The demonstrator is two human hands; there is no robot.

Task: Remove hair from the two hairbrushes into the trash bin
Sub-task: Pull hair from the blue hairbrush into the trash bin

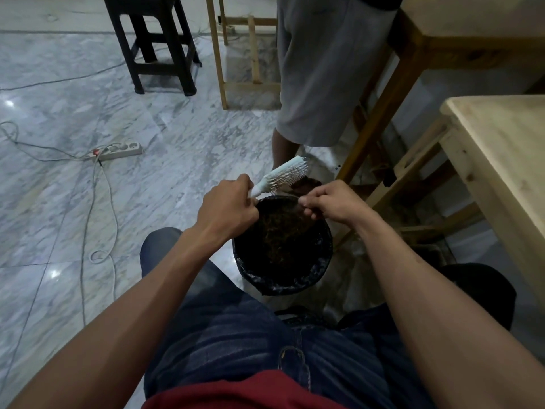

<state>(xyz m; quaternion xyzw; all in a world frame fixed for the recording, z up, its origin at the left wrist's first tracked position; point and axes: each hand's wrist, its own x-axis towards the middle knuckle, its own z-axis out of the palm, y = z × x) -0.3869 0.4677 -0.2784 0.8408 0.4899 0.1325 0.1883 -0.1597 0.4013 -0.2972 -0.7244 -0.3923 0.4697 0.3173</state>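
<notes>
At the frame's centre, a white brush (281, 177) is gripped by its handle in the left hand (228, 208), bristles turned down-right. Hair (306, 184) is pinched by the right hand (330, 203) above the black-lined bin (283, 246), which holds brown hair.

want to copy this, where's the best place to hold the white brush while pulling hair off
By the handle, from the near-left, as the left hand does. The brush slants up and away, bristles facing the right hand over the bin.
</notes>
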